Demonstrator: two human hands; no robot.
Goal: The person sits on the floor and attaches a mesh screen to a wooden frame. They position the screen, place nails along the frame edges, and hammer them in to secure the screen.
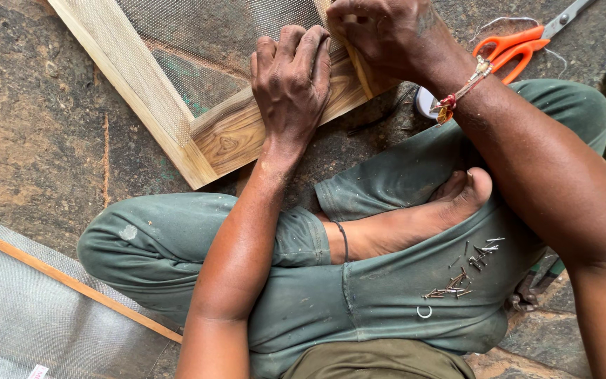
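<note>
The framed mesh panel lay on the floor in front of the person's crossed legs. The left hand rested flat on the panel's lower rail, and the right hand sat just beside it to the right, on the upright strip. Scissors lay on the floor right of the hands. A scatter of nails sat on the right thigh. A roll of mesh lay at the left, near the knee.

Pale tan wooden frame w/ grey woven mesh, green patches showing thru. Orange-handled scissors. Dull green trousers, silvery-grey small nails on them. Mottled brown stone floor. Red-and-white thread wristband.
</note>
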